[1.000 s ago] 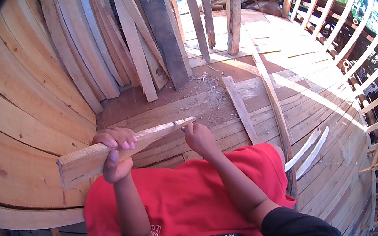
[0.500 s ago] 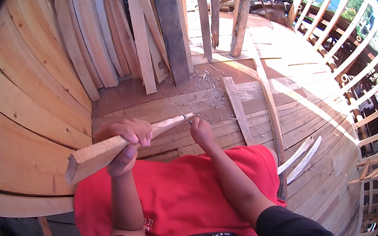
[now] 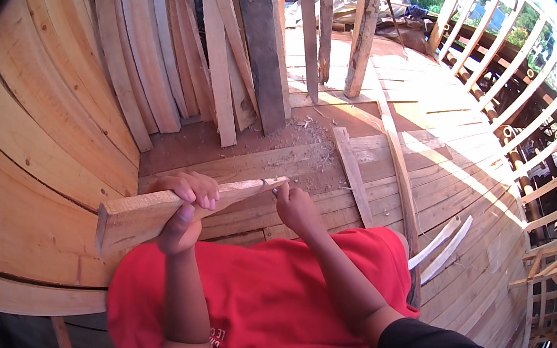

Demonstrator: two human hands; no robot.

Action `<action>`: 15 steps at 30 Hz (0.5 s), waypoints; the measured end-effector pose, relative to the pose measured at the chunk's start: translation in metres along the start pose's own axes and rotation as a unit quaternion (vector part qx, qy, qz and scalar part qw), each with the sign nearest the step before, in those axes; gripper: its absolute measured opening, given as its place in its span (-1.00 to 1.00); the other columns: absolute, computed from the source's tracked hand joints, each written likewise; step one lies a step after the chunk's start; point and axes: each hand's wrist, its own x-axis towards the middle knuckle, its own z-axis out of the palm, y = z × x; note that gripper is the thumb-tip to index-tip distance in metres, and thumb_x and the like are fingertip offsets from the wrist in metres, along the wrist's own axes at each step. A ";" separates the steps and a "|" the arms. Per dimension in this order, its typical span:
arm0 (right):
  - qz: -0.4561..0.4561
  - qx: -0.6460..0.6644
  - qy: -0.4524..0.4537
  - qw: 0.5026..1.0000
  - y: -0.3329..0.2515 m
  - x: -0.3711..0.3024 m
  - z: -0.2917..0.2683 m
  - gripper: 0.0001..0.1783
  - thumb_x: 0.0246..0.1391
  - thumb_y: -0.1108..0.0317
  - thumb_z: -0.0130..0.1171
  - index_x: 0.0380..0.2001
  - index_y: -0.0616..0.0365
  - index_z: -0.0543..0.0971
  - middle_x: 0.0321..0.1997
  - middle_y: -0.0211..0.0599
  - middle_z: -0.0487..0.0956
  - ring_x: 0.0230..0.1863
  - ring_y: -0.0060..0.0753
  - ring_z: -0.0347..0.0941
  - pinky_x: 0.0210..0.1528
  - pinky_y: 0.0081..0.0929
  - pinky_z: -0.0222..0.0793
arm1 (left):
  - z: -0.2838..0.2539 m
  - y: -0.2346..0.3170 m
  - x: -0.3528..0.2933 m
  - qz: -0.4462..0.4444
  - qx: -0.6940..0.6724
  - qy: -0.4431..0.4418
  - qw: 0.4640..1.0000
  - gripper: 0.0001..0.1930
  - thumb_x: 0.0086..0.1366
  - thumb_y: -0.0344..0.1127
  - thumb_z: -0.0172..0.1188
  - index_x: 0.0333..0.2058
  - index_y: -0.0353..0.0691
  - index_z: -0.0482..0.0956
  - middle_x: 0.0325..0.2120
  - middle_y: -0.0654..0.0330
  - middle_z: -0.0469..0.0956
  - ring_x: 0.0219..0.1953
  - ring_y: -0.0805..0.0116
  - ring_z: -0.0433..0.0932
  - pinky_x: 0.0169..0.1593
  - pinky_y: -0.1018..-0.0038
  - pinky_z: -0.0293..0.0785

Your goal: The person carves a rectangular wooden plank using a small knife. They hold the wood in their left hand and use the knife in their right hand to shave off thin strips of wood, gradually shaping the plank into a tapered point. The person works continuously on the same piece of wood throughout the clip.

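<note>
My left hand (image 3: 184,206) grips a short wooden block (image 3: 132,220) held level in front of me; its right end tapers to a point. My right hand (image 3: 295,208) is closed around a small tool whose tip touches the tapered end near the point; the tool itself is mostly hidden by my fingers. Both hands are above my red-clothed lap (image 3: 258,295).
Curved wooden planking (image 3: 20,164) rises on the left. Upright boards (image 3: 215,56) and posts lean at the back. A loose batten (image 3: 352,175) lies on the plank floor with sawdust (image 3: 310,146) nearby. Two pale curved strips (image 3: 441,251) lie at my right. A slatted frame (image 3: 528,108) runs along the right.
The block has tilted slightly, its near end lifting toward level. My right hand stays at the tapered tip. The view has shifted a little downward.
</note>
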 end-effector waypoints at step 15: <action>0.044 -0.059 0.127 0.989 0.053 0.021 0.008 -0.30 0.33 -0.01 -0.31 -0.48 0.42 0.60 -0.40 0.32 0.57 -0.25 0.37 0.52 -0.11 0.18 0.38 | 0.024 -0.007 0.005 -0.015 -0.034 -0.008 0.999 -0.81 0.24 -0.27 0.15 -0.30 -0.17 0.33 -0.51 0.20 0.37 -0.45 0.37 0.36 -0.29 0.33 0.35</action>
